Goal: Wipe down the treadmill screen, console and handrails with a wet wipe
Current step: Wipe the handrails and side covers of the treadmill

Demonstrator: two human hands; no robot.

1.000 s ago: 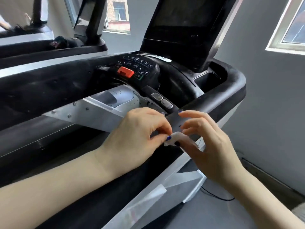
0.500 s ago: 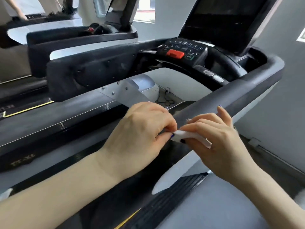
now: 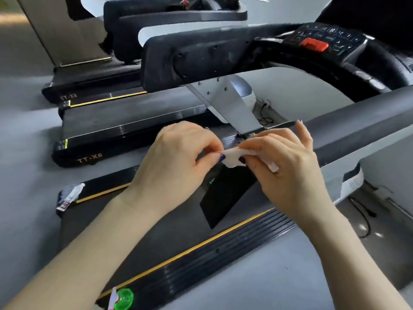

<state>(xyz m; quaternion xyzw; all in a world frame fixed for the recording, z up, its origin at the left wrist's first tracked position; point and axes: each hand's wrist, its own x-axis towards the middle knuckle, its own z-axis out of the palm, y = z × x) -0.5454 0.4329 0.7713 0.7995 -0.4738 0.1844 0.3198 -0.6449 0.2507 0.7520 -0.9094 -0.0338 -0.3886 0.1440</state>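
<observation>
A small folded white wet wipe hangs between both hands above the treadmill belt. My left hand pinches its left edge with thumb and forefinger. My right hand grips the rest of the wipe, a bit of it poking out under the palm. The right handrail, thick and dark grey, runs just behind my right hand, whose little finger touches it. The console with a red stop button and keypad sits at the top right. The screen is out of view.
The black belt and ribbed side rail with a yellow stripe lie below my hands. A wipe pack with a green lid rests on the deck at the bottom. Other treadmills stand to the left. A cable lies on the floor at right.
The view has swung down and to the left, so the screen has left the frame and the belt shows. Both hands stay pinched on the wipe and have pulled it slightly wider.
</observation>
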